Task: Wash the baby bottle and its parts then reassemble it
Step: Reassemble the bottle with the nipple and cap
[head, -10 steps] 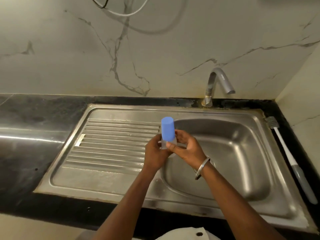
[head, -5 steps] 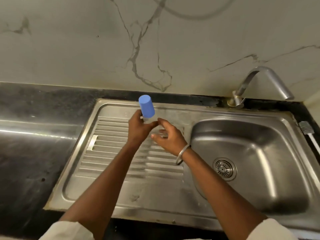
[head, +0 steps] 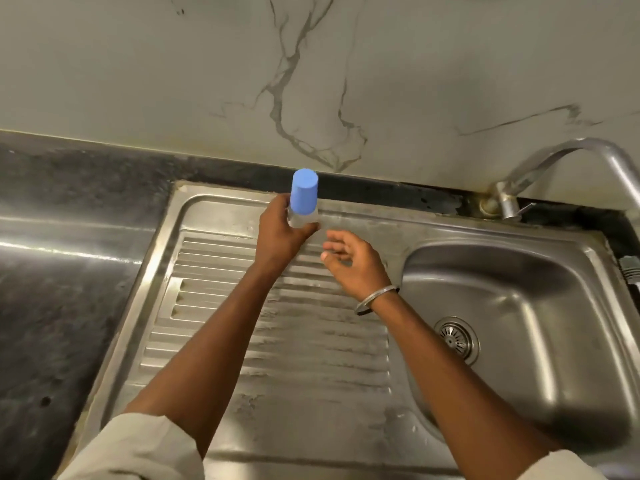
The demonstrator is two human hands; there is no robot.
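Note:
The baby bottle (head: pixel 303 202) stands upright, a clear body topped by a blue cap. My left hand (head: pixel 280 233) grips its clear lower part at the far edge of the steel draining board (head: pixel 277 341). Whether its base touches the board is hidden by my fingers. My right hand (head: pixel 353 265) hovers just to the right of the bottle, a little apart from it, fingers loosely spread and holding nothing. A metal bangle sits on that wrist.
The sink basin (head: pixel 519 306) with its drain (head: pixel 455 339) lies to the right. A curved tap (head: pixel 568 157) rises behind it. The head of a bottle brush (head: pixel 630 268) shows at the right edge. Dark stone counter (head: pixel 69 306) stretches left; a marble wall stands behind.
Both hands carried the bottle from over the basin leftward to the back of the draining board. My right hand has let go of it and drawn slightly away.

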